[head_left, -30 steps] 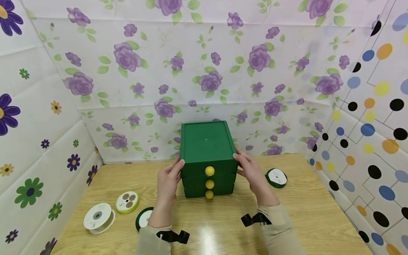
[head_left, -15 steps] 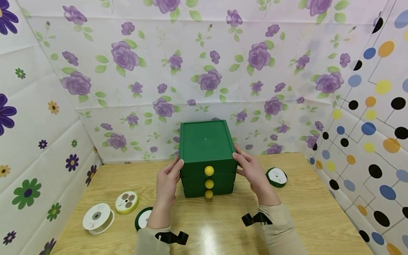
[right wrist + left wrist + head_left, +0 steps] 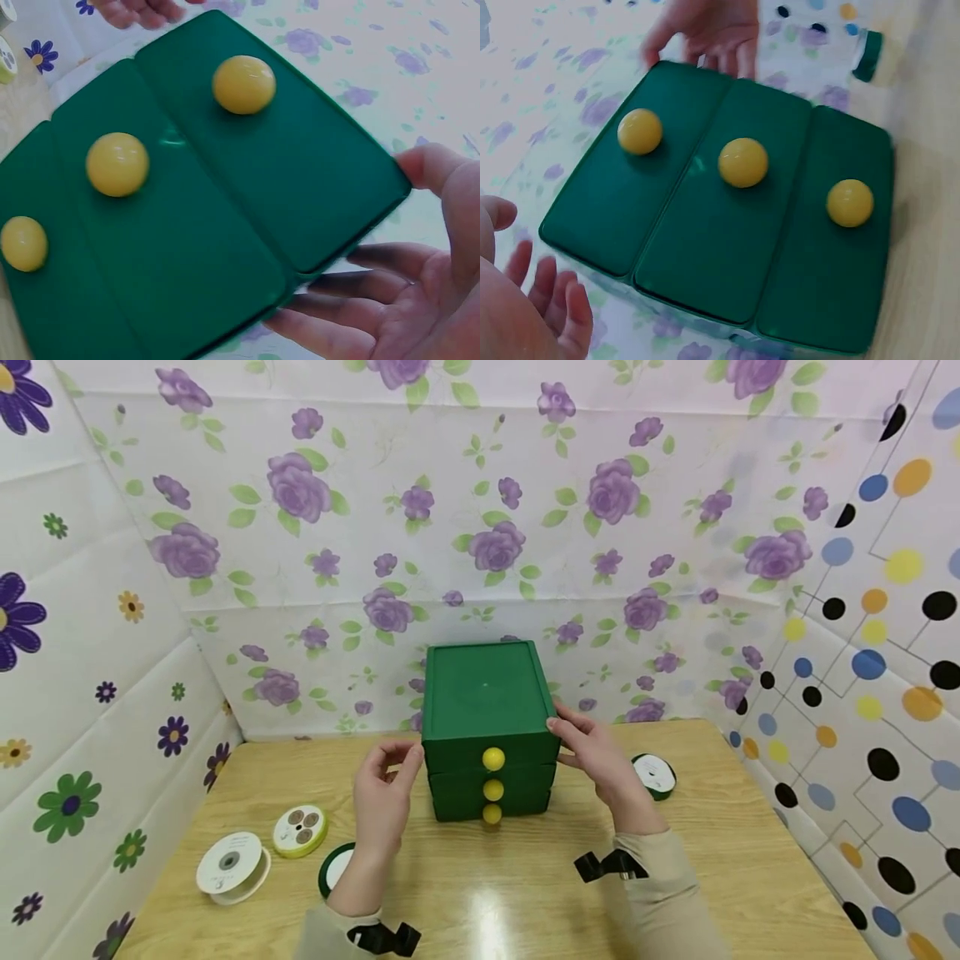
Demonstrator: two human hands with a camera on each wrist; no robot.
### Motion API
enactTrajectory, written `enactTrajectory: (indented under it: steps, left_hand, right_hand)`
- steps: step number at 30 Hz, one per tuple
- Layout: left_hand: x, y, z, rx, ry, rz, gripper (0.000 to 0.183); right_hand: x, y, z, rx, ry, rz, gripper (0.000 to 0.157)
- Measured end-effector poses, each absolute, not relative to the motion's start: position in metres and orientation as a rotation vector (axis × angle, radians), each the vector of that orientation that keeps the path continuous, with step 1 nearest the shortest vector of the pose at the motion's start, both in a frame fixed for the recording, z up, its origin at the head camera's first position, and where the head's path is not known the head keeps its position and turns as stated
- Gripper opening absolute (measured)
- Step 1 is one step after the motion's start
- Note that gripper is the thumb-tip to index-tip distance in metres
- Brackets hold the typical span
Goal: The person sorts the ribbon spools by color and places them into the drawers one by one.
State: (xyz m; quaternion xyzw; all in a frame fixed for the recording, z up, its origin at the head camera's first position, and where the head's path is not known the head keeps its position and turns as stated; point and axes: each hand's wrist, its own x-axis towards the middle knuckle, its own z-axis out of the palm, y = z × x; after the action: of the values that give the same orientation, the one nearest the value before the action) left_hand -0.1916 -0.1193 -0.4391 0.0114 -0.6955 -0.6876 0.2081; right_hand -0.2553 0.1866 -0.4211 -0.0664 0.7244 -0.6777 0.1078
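Green plastic three-drawer cabinet [image 3: 484, 693], near the tabletop's [image 3: 547, 877] back edge.
I see the left hand [image 3: 384, 797] loose-fingered just beside it; the right hand [image 3: 606, 768], fingers extended, touches its side.

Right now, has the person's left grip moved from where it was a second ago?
Yes. The left grip has shifted left, away from the box, whose side it was touching earlier.

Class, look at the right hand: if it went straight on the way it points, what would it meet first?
The right hand would probably meet the green drawer cabinet: its thumb seems to touch the front edge, though contact is unclear.
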Motion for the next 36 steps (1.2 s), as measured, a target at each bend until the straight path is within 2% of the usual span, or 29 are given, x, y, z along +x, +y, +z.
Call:
enactTrajectory:
  steps: [5,17,23,36]
  left_hand:
    - [-0.185,-0.118,-0.439,-0.083,-2.052,-1.952,0.021]
    - [-0.191,-0.114,-0.437,-0.455,-2.526,-2.116,0.042]
    - [-0.197,-0.105,-0.435,-0.409,-2.585,-2.157,0.05]
    - [-0.202,-0.09,-0.436,-0.284,-2.418,-2.48,0.06]
  right_hand:
    - [-0.261,0.195,-0.41,-0.191,2.165,-1.913,0.067]
    - [-0.272,0.201,-0.388,-0.156,2.232,-1.727,0.067]
    - [-0.278,0.204,-0.38,-0.155,2.249,-1.671,0.076]
    - [-0.276,0.207,-0.383,-0.202,2.182,-1.736,0.067]
